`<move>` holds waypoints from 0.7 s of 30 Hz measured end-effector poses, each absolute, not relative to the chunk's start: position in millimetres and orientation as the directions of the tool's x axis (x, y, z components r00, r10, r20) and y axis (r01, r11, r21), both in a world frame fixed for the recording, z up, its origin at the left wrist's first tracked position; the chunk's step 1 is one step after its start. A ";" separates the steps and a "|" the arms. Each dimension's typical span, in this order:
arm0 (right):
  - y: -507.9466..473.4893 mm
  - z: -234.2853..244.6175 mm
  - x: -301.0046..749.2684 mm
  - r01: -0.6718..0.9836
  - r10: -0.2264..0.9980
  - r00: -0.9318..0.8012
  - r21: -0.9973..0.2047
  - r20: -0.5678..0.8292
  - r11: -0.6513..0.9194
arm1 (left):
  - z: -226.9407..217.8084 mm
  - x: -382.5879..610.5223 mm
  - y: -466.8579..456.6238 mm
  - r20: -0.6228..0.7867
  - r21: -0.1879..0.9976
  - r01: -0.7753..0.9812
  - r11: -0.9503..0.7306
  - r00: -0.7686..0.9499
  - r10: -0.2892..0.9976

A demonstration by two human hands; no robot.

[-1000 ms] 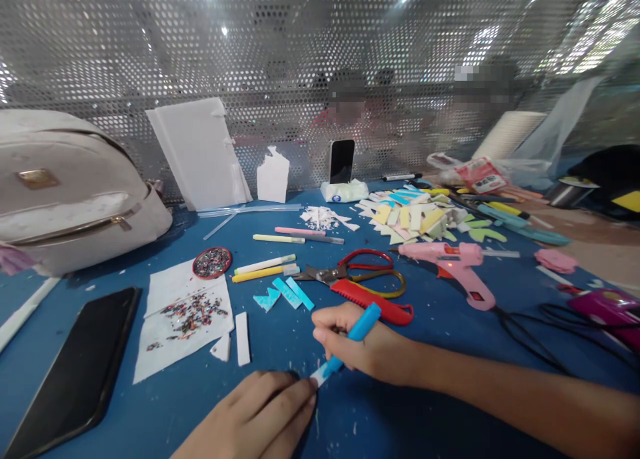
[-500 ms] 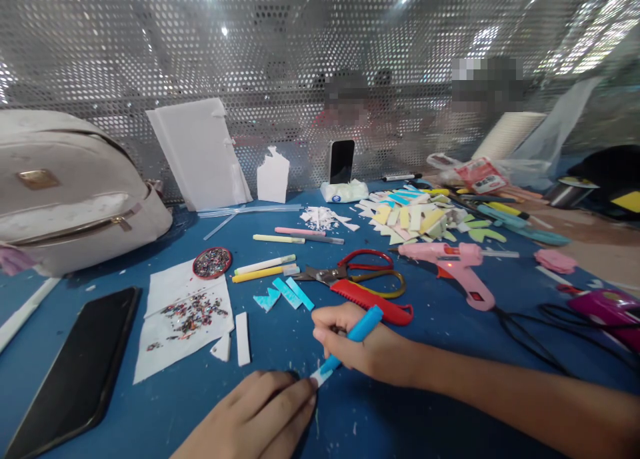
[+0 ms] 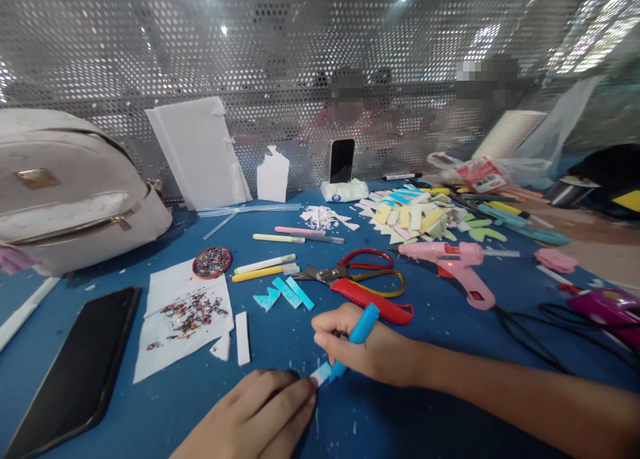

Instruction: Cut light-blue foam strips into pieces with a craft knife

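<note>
A blue marker [image 3: 365,322] is gripped in my right hand [image 3: 377,352], its lower end down at the far end of a small foam strip. That white foam strip [image 3: 321,375], partly coloured blue, lies on the table with its near end under the fingertips of my left hand [image 3: 260,412]. Beyond my hands lie several blue-coloured foam pieces [image 3: 287,293]. Left of them are a plain white strip [image 3: 243,339] and a small white scrap [image 3: 221,347].
Scissors [image 3: 327,275] and a red cutter [image 3: 373,301] lie just beyond my right hand. A pink glue gun [image 3: 463,262] with a black cord sits to the right. Loose beads cover a paper [image 3: 155,312]; a phone [image 3: 75,372] lies left. Coloured foam pieces [image 3: 413,219] are heaped behind.
The marker's tip has shifted slightly right and down along the strip, and its top end has tilted a little left. My left hand has stayed in place.
</note>
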State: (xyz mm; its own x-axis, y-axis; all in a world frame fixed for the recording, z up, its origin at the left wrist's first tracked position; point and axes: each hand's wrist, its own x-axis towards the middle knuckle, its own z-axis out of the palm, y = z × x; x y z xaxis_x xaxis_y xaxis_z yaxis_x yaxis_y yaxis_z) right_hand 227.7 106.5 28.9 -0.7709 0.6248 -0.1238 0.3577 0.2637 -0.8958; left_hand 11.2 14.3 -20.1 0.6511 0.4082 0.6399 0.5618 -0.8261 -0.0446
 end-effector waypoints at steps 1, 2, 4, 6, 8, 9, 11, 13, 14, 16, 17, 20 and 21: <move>106.6 29.0 227.8 0.356 0.630 -0.766 -0.900 -0.128 0.251 | -20.2 11.0 14.2 0.635 -0.045 0.559 -0.828 0.655 0.408; 106.6 29.3 227.8 0.352 0.642 -0.757 -0.905 -0.124 0.241 | -20.3 10.9 14.1 0.636 -0.044 0.561 -0.827 0.654 0.410; 106.6 30.2 228.0 0.340 0.665 -0.741 -0.908 -0.099 0.244 | -20.5 10.7 13.9 0.634 -0.047 0.561 -0.826 0.656 0.409; 106.6 30.7 228.2 0.334 0.635 -0.766 -0.906 -0.100 0.261 | -20.6 10.9 13.6 0.637 -0.054 0.559 -0.828 0.657 0.403; 106.8 30.5 228.5 0.337 0.612 -0.783 -0.903 -0.111 0.266 | -20.3 11.3 13.5 0.642 -0.051 0.561 -0.826 0.652 0.403; 106.9 30.2 228.5 0.338 0.620 -0.777 -0.903 -0.110 0.264 | -20.0 11.5 13.5 0.643 -0.046 0.565 -0.824 0.648 0.409; 107.0 29.8 228.2 0.338 0.644 -0.759 -0.902 -0.092 0.270 | -19.5 11.5 13.6 0.641 -0.043 0.570 -0.821 0.646 0.415; 106.9 29.9 227.9 0.335 0.627 -0.773 -0.901 -0.095 0.277 | -19.3 11.2 13.6 0.636 -0.051 0.568 -0.821 0.652 0.412; 106.8 30.1 227.7 0.335 0.616 -0.781 -0.902 -0.104 0.272 | -19.3 10.9 13.5 0.631 -0.056 0.565 -0.823 0.659 0.410; 106.5 30.6 227.7 0.339 0.628 -0.770 -0.906 -0.112 0.254 | -19.8 10.7 13.1 0.622 -0.059 0.567 -0.821 0.664 0.414; 106.5 30.6 227.8 0.342 0.644 -0.758 -0.904 -0.105 0.255 | -20.2 10.7 13.0 0.620 -0.059 0.569 -0.820 0.665 0.417; 106.6 29.0 228.7 0.353 0.629 -0.770 -0.892 -0.106 0.282 | -20.8 11.3 12.9 0.628 -0.059 0.570 -0.820 0.659 0.413; 106.6 28.2 229.0 0.354 0.616 -0.779 -0.892 -0.115 0.281 | -20.6 11.5 13.0 0.633 -0.056 0.570 -0.820 0.656 0.412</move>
State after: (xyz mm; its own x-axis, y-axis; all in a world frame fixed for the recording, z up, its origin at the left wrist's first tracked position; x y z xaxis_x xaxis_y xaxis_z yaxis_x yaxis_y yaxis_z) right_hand 229.0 106.6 28.2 -0.7793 0.6159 -0.1155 0.3544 0.2813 -0.8918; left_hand 11.5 13.0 -20.6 0.6557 0.4120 0.6327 0.5697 -0.8199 -0.0564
